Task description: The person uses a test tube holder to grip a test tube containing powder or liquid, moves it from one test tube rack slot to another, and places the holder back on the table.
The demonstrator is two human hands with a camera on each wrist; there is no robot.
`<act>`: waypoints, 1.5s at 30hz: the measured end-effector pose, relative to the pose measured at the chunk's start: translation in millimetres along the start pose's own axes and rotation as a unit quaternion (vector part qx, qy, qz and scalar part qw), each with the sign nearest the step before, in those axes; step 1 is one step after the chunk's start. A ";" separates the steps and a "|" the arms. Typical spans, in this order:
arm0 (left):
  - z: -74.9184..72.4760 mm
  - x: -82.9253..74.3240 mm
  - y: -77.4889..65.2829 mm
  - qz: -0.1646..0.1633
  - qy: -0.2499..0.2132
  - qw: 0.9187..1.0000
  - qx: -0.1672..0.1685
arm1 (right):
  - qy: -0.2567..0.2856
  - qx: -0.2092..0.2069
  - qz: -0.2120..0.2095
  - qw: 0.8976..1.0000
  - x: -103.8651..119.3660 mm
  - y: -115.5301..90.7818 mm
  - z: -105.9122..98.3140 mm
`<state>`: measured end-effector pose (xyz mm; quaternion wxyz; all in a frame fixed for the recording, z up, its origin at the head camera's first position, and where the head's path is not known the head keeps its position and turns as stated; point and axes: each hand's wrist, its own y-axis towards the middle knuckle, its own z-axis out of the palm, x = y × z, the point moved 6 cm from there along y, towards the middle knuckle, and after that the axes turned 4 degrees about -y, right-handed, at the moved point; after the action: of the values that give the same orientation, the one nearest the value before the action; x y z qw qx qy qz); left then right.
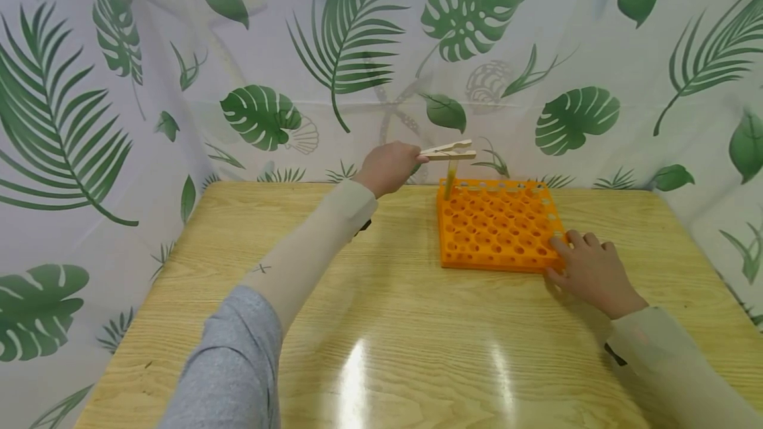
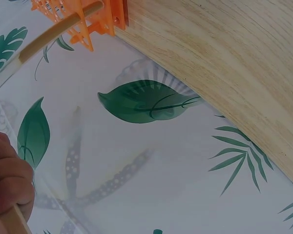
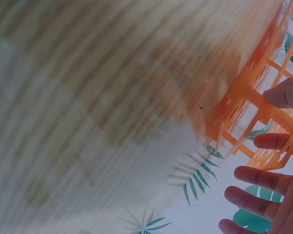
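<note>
**Grey sleeve [image 1: 229, 349] up close, test tube [image 1: 450, 181] business at the back**

So the left hand was clenched around a wooden tube holder [image 1: 448, 151], stretched out over the far left corner of an orange rack [image 1: 471, 263]. The tube, yellow stuff inside, was at that corner, top end right by the holder. Couldn't tell if its bottom sat in a hole. Right hand [image 1: 591, 275] wasn't clenched: fingers straight and spread, thumb and index touching the rack's near right corner. My guess: tube going in or coming out, no idea which. Either way, the next move called for a straight tube and a steady rack.
</note>
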<state>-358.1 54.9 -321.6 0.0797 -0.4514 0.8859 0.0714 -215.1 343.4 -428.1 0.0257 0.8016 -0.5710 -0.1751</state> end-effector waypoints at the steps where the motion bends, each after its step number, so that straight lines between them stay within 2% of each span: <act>1: 0.0 -0.1 0.0 0.000 0.000 1.000 0.000 | 0.000 0.004 0.001 1.000 0.0 -0.1 0.1; 5: 1.3 0.2 0.6 -0.004 -0.002 1.000 0.004 | -0.002 0.012 0.003 1.000 0.1 -0.2 -0.3; 25: 15.1 6.0 4.2 -0.019 -0.002 1.000 0.020 | 0.002 0.003 0.001 1.000 1.7 0.0 -1.5; 45: 41.3 10.5 7.1 -0.016 -0.033 0.999 0.023 | -0.003 -0.004 0.000 1.000 -1.1 -0.8 0.8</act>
<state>-366.8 59.0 -363.7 0.1207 -0.4613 0.8766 0.0650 -214.9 344.9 -428.8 0.0276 0.8010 -0.5703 -0.1800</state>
